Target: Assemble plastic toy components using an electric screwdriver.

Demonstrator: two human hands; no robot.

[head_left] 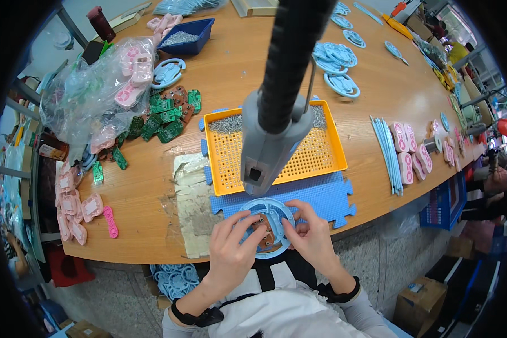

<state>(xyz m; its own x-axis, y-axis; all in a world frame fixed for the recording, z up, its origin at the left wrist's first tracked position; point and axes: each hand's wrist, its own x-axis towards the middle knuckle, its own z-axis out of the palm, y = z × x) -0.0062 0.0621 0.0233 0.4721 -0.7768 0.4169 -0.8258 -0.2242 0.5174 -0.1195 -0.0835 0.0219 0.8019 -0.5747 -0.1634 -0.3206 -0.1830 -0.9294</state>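
At the table's front edge, a light blue round plastic shell (pixel 274 206) lies tilted between my two hands. A brown circuit board (pixel 266 239) sits inside it. My left hand (pixel 231 245) is closed on the shell's left side, its fingertips bent over the board. On the other side my right hand (pixel 312 236) grips the rim with thumb and curled fingers; part of those fingers is hidden. A grey hanging electric screwdriver (pixel 270 141) is just beyond the shell, touched by neither hand.
Behind the shell, a yellow perforated tray (pixel 222 169) of screws rests on a blue foam mat (pixel 315 200). Green circuit boards (pixel 169 124) and bagged pink shells lie left. Blue sticks (pixel 386 155) and pink shells (pixel 405 168) lie right. More blue shells (pixel 335 59) are at the back.
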